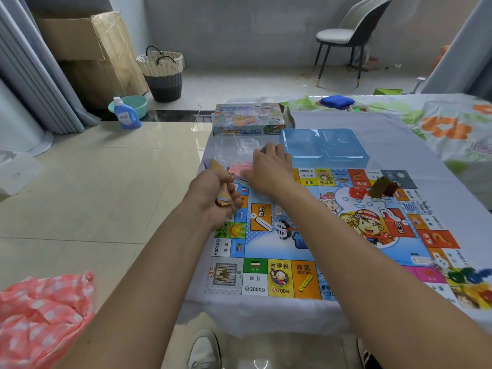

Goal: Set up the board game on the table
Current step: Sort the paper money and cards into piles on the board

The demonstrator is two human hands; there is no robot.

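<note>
Thin pink paper play-money notes (241,166) lying in a loose pile on the bench (372,134), just past the far left corner of the colourful square game board (306,235). Long sides running left to right, more or less. Right hand (271,166) on top of the pile, fingers bent down onto the notes; hard to tell if pinching or only pressing. Left hand (215,194) just beside and nearer, fingers curled tight round a bunch of brown and mixed paper notes (221,182). Right hand closest to the pink pile, so probably the one to move it. See-through plastic bag (234,147) behind the pile. Blue plastic tray (323,147) to the right. Game box (249,119) further back.
</note>
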